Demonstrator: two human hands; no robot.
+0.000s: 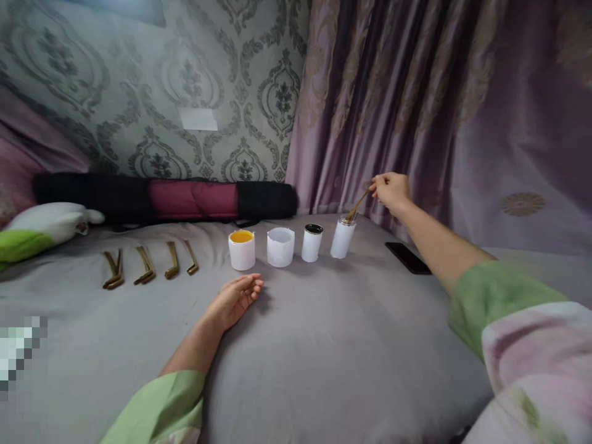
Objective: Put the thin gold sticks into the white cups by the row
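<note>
My right hand (392, 190) is pinched on the top of a gold spoon (357, 205) whose lower end dips into the rightmost white jar (342, 239). To its left stand a white jar with a black rim (311, 243), a wider white cup (280, 247) and a white cup filled with yellow stuff (241, 250), all in a row on the grey bed cover (296, 345). My left hand (235, 298) lies flat on the cover in front of the yellow cup, fingers stretched out, holding nothing.
Several gold spoons (147, 265) lie in a row at the left. A black phone (409, 257) lies right of the jars. A black and pink roll (166, 198) lies along the patterned wall. A white and green plush (41, 227) is at far left. Purple curtains (439, 105) hang behind.
</note>
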